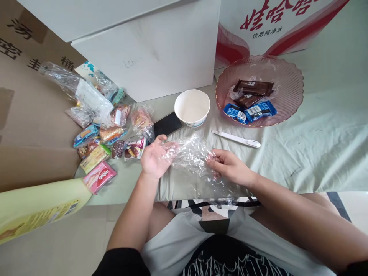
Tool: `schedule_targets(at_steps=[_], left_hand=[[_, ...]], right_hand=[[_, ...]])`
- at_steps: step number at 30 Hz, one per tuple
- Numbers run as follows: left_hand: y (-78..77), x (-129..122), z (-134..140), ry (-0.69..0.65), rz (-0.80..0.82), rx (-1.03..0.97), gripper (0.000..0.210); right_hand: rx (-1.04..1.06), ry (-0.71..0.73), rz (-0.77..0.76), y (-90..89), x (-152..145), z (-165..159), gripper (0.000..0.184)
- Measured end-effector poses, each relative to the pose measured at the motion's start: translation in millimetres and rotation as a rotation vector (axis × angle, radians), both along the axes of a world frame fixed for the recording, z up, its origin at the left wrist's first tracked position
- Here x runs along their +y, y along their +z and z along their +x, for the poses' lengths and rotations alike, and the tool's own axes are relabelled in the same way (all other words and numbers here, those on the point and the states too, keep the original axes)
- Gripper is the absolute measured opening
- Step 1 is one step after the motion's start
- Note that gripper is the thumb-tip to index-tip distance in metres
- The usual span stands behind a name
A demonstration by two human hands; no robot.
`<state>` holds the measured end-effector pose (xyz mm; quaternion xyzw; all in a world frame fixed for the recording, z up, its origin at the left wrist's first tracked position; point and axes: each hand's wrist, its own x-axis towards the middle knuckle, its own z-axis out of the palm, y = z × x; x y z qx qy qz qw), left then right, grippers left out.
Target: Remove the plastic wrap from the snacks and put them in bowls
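Observation:
A crumpled sheet of clear plastic film (192,155) stretches between my two hands above the green cloth. My left hand (157,158) is palm up, its fingers stretched out and partly covered by the film; whether they are inside or behind it I cannot tell. On the other side, my right hand (230,165) pinches the film between thumb and fingers. A white paper bowl (192,107) stands upright just beyond the film. To its right lies a white utility knife (235,138). A black phone (168,124) rests flat between the bowl and my left hand.
A pink ribbed glass bowl (289,92) at the right holds brown and blue wrapped snacks. Several packaged snacks (99,153) and plastic wrappers are heaped at the left. White boxes (172,57) and a cardboard box (34,115) stand behind and left. A yellow package (43,207) lies front left.

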<state>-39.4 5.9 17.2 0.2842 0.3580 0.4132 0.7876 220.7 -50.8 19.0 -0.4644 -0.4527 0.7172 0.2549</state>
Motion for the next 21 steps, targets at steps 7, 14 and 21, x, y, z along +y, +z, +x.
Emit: schedule_targets(at_steps=[7,14,21], left_hand=[[-9.7,-18.9,35.0,-0.326,-0.141,-0.058,0.085],[-4.8,-15.9,27.9,-0.353,-0.107,0.326,0.046],[-3.1,-12.6,30.9,-0.139,-0.009,0.372,0.039]], right_hand=[[0.057,-0.173,0.026,-5.8,0.1,-8.4,0.032],[-0.017,-0.175,0.118,-7.9,0.0,-5.0,0.025],[-0.005,-0.195,0.305,-13.3,-2.0,-3.8,0.011]])
